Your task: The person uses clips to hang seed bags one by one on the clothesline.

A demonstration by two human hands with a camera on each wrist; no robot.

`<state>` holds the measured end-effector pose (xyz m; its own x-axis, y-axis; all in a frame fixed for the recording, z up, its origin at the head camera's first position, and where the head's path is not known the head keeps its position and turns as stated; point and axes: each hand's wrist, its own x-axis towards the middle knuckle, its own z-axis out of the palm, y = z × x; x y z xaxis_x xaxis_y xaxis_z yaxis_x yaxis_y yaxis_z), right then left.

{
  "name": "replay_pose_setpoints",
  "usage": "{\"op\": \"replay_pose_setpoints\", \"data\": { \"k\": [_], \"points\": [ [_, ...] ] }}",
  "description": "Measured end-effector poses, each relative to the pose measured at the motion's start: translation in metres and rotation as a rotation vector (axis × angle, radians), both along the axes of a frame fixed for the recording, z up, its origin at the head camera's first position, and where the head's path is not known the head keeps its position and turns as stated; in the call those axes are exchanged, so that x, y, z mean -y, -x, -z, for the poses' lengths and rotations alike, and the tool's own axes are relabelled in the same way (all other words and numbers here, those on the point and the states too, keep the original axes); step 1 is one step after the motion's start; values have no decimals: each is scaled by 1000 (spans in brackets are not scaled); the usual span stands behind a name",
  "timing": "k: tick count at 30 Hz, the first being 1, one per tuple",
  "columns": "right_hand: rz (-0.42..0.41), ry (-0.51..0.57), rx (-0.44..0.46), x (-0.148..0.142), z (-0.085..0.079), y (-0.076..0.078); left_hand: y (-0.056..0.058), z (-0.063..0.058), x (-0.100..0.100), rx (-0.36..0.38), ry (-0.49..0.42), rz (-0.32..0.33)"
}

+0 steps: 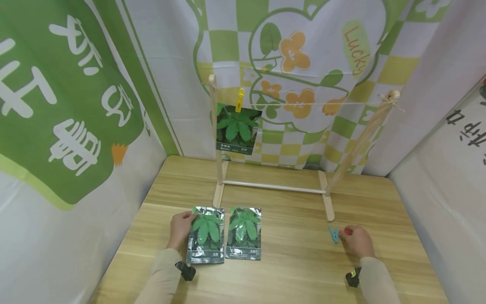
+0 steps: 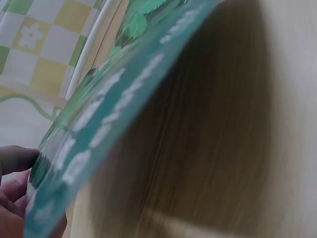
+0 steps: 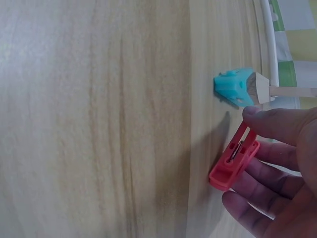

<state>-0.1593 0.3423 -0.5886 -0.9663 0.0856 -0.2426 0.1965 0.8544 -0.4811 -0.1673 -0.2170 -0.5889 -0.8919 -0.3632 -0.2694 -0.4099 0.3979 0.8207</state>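
My left hand (image 1: 180,230) pinches the upper left edge of a glossy packet (image 1: 206,240) with a green leaf picture. In the left wrist view that packet (image 2: 114,109) is tilted, a dark shadow beneath it on the wood. A matching packet (image 1: 244,236) lies just to its right on the table. Over at the right, my right hand (image 1: 358,240) holds a red clothespin (image 3: 234,158) between thumb and fingers. Close by its fingertips a light-blue clothespin (image 1: 334,234) is on the table. A third leaf packet (image 1: 238,131) hangs from a string by a yellow clothespin (image 1: 240,100).
A wooden rack stands at the back of the table (image 1: 296,278), with a left post (image 1: 219,164), a leaning right post (image 1: 360,143), a white crossbar (image 1: 273,187) and a thin string (image 1: 311,104) between the post tops. Printed curtains (image 1: 224,46) surround the table.
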Motion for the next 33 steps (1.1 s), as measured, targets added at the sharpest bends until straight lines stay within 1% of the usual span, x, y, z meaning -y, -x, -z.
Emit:
{"op": "replay_pose_setpoints", "data": {
  "k": [3, 6, 10, 13, 18, 23, 33],
  "points": [
    [0, 10, -5, -2, 0, 0, -2, 0, 5, 8, -8, -16],
    [2, 6, -14, -3, -1, 1, -2, -1, 7, 14, -24, -17],
    [21, 5, -28, -2, -3, 1, -3, -4, 6, 30, -67, -29],
    [27, 4, -55, 0, -7, 2, -3, -5, 5, 45, -105, -44],
    [27, 17, -91, 2, -13, 2, -1, -6, 3, 41, -139, -57],
    [36, 46, -96, 2, -18, 3, 2, -5, 2, 25, -142, -53],
    [74, 86, -63, 5, -27, 6, 2, -9, -3, 24, -212, -71]
  ]
}}
